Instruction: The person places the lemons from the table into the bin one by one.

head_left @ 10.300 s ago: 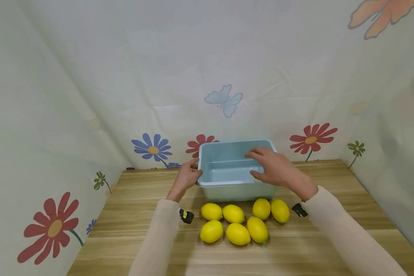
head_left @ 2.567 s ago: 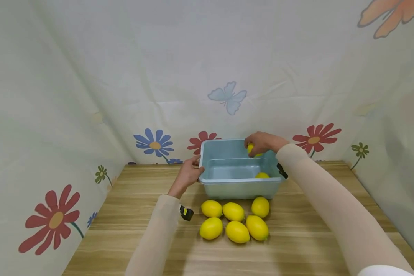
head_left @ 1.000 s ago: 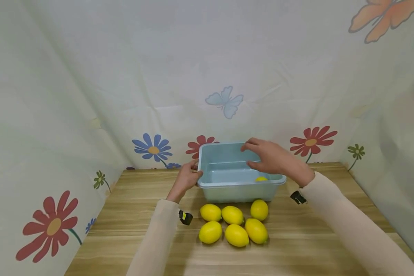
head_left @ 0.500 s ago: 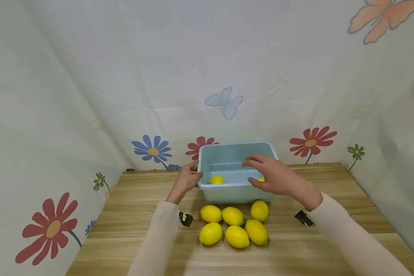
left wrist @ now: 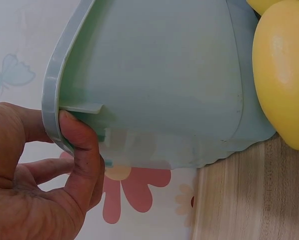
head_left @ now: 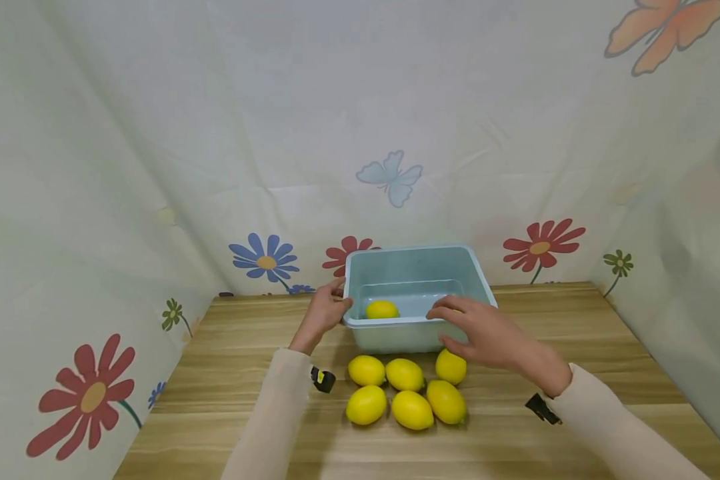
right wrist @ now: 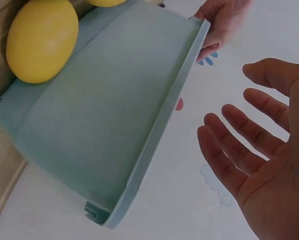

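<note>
Six lemons (head_left: 412, 409) lay on the table (head_left: 516, 427) before the tub (head_left: 390, 339). The right hand (head_left: 485, 333), fingers loosely parted and empty, needed clearance over the near rim (head_left: 396, 323). The left hand (head_left: 324, 310) pinched the side rim, ideally firmly; another lemon (head_left: 381, 310) lay inside.

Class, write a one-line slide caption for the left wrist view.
Left hand gripping a pale blue tub by its rim, lemons close by.
</note>
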Tool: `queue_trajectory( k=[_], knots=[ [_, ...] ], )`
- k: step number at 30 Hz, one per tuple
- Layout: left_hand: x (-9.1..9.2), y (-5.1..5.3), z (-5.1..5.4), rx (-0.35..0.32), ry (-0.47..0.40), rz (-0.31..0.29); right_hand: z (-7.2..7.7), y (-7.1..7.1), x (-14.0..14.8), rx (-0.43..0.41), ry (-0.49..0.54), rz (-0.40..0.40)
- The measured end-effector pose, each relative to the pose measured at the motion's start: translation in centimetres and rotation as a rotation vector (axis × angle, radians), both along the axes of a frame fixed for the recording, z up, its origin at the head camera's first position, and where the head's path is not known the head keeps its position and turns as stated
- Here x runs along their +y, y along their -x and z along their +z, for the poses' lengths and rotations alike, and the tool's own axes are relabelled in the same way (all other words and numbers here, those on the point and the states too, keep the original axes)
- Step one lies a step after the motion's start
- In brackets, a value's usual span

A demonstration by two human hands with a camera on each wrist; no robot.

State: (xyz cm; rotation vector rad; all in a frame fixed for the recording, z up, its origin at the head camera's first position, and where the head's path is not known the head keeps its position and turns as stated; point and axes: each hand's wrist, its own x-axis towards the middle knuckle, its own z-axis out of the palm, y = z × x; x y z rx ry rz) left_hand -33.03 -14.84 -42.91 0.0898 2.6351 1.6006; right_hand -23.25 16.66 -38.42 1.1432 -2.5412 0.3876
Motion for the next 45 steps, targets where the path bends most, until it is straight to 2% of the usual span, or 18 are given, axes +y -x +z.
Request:
queue_trajectory(
  k=[3,8,15,21,27,34,41,45],
  knots=[
    [0.0,0.0,0.0,0.003,-0.003,-0.004,-0.5,-0.2,0.1,-0.010,-0.008,-0.008],
    [-0.1,0.0,0.0,0.007,0.001,-0.008,-1.4,-0.5,0.1,-0.016,-0.023,0.021],
    [0.0,0.2,0.0,0.010,0.002,-0.006,-3.4,-0.4,0.2,-0.038,-0.074,0.036],
    [0.1,0.3,0.1,0.023,0.006,-0.015,-5.5,0.3,0.6,-0.123,-0.118,0.008],
    [0.1,0.2,0.1,0.028,0.020,-0.009,-6.8,0.4,0.5,-0.205,-0.238,-0.021],
    [0.2,0.1,0.4,0.017,0.017,-0.010,-8.1,0.6,0.4,-0.185,-0.300,0.021],
    [0.1,0.0,0.2,0.026,0.027,-0.020,-9.6,1.1,0.9,-0.161,-0.300,0.085],
    [0.0,-0.1,0.2,0.024,0.019,-0.020,-10.1,1.3,0.8,-0.137,-0.291,0.090]
  ],
)
